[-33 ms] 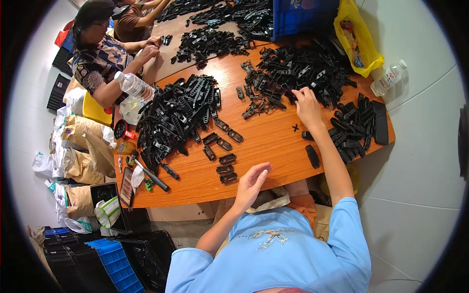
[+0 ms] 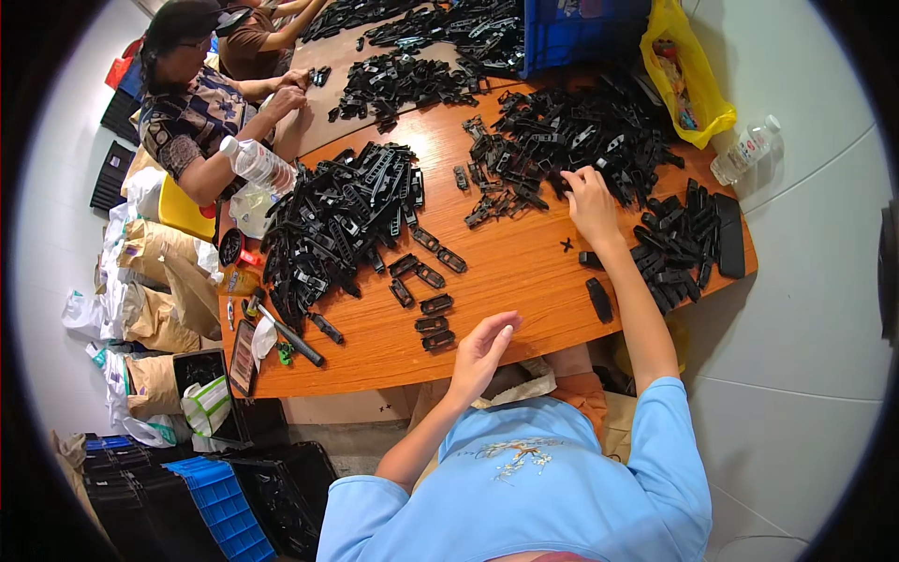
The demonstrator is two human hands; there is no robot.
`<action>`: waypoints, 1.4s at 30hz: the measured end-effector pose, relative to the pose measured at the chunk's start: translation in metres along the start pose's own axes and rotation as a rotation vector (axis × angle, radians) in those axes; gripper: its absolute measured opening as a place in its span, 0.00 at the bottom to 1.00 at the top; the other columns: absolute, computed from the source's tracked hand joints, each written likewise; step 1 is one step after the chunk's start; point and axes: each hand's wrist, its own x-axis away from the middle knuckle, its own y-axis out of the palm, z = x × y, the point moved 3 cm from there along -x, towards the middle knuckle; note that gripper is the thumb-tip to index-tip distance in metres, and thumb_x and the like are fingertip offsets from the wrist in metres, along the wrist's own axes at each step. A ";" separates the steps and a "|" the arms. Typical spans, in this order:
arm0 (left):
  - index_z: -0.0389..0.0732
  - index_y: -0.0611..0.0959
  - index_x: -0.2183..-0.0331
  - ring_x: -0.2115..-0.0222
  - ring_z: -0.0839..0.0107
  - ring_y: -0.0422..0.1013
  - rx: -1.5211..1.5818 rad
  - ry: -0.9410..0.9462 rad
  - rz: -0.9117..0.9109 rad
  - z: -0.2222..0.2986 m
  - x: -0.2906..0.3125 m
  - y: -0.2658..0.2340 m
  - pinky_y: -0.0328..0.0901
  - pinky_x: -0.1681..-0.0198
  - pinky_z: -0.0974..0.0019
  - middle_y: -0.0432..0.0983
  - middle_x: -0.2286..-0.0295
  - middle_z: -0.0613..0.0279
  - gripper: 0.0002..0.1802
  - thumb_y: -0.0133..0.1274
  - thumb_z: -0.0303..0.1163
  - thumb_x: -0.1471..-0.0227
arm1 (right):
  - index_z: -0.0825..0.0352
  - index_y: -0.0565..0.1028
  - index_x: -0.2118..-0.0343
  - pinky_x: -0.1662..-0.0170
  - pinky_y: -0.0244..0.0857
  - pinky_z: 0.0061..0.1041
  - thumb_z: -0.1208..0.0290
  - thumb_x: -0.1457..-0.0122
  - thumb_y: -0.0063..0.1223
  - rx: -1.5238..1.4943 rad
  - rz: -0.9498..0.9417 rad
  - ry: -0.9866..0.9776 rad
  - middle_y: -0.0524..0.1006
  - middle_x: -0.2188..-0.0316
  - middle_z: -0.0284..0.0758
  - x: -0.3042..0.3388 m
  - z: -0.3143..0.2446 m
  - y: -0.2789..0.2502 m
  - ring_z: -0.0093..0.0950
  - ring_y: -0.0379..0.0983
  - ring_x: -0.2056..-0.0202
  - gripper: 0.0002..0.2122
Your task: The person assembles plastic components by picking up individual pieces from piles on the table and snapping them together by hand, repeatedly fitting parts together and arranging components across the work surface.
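My right hand [image 2: 591, 208] reaches to the near edge of a large pile of black plastic parts [image 2: 599, 131]. Its fingers are closed on a small black plastic part, mostly hidden by the fingertips. My left hand [image 2: 483, 352] hovers at the table's front edge, open, its fingers stretched and holding nothing. Left of it, several black clip-like pieces [image 2: 434, 324] lie apart on the wood. Another heap of long black parts [image 2: 342, 211] spreads at the left. Beside my right forearm is a heap of darker, smooth black pieces [image 2: 670, 244].
A blue crate [image 2: 571, 37] and a yellow bag [image 2: 698, 84] stand at the back right, near a plastic bottle [image 2: 746, 150]. A phone [image 2: 243, 359] and a black-handled tool [image 2: 295, 339] lie at the left edge. A co-worker [image 2: 201, 122] sits at the far left.
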 end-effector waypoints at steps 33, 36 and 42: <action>0.28 0.69 0.56 0.59 0.66 0.68 0.397 0.182 0.513 0.026 0.027 -0.088 0.64 0.53 0.70 0.69 0.61 0.51 0.17 0.41 0.28 0.45 | 0.65 0.75 0.67 0.62 0.61 0.30 0.74 0.56 0.56 -0.460 -0.049 -0.221 0.71 0.68 0.33 0.068 -0.147 0.042 0.31 0.66 0.63 0.10; 0.27 0.68 0.55 0.58 0.66 0.68 0.511 0.143 0.454 0.033 0.021 -0.082 0.62 0.51 0.69 0.69 0.60 0.50 0.17 0.40 0.28 0.44 | 0.66 0.75 0.68 0.62 0.61 0.30 0.74 0.56 0.56 -0.401 -0.018 -0.287 0.71 0.68 0.34 0.068 -0.147 0.046 0.31 0.66 0.64 0.09; 0.28 0.68 0.54 0.57 0.65 0.67 0.453 0.141 0.458 0.028 0.004 -0.079 0.61 0.50 0.69 0.67 0.58 0.49 0.17 0.39 0.26 0.45 | 0.69 0.76 0.68 0.66 0.62 0.28 0.77 0.55 0.55 -0.537 0.022 -0.182 0.71 0.69 0.36 0.075 -0.143 0.032 0.32 0.66 0.68 0.09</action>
